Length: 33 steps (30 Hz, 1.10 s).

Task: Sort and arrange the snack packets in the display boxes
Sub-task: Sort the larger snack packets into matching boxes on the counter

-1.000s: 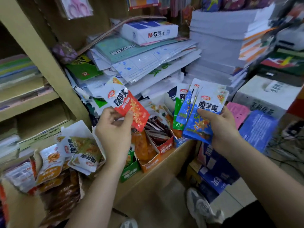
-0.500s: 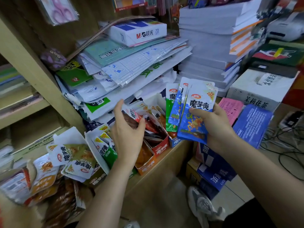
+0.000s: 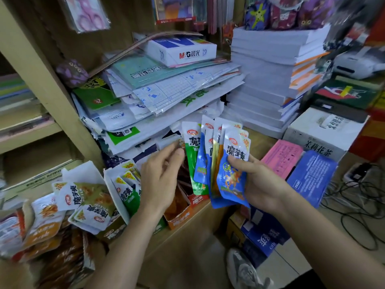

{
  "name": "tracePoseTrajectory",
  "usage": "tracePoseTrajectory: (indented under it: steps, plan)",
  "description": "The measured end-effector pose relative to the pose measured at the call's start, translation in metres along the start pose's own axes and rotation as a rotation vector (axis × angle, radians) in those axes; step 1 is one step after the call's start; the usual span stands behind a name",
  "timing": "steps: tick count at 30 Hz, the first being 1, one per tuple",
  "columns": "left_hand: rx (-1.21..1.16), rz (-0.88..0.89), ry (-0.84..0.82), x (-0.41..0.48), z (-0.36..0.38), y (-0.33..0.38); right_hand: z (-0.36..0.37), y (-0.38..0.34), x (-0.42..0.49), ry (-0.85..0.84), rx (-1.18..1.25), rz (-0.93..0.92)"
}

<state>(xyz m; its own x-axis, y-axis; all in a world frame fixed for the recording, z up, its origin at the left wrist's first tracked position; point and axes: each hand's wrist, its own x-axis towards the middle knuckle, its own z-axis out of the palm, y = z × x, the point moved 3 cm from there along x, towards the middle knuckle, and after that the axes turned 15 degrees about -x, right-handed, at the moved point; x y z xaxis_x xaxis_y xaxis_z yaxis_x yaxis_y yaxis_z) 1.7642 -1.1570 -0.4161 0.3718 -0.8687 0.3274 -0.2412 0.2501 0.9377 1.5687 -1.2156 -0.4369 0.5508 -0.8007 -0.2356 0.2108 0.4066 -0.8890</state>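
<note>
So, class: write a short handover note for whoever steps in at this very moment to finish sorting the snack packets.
Left hand: open, holds nothing, fingertips close to the fanned packets.
Right hand: grips a fan of packets, with green, blue and yellow mixed.
Done: green packets stand in their box, and the orange box beside it holds orange ones.
Left: sort the fan into the boxes by colour, then deal with the loose pile at the far left.
</note>
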Motion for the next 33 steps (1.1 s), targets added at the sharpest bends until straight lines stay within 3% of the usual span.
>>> tracePoseTrajectory:
  steps: [4, 9, 25, 29, 33]
  plan:
    - [-0.166, -0.074, -0.206, -0.01, 0.009, 0.015, 0.016, 0.008, 0.0, -0.127, 0.098, -0.004]
    - [-0.291, -0.207, -0.071, -0.009, -0.002, -0.001, 0.026, 0.018, 0.002, -0.18, 0.107, -0.001]
    - [-0.477, -0.307, 0.207, -0.016, -0.017, -0.008, 0.014, 0.016, 0.009, 0.167, 0.097, -0.027]
    - [-0.485, -0.178, 0.428, -0.002, -0.039, -0.011, -0.006, -0.001, 0.007, 0.357, 0.066, -0.086]
    - [-0.365, 0.064, 0.531, 0.003, -0.051, -0.009, -0.021, -0.009, 0.008, 0.424, 0.046, -0.1]
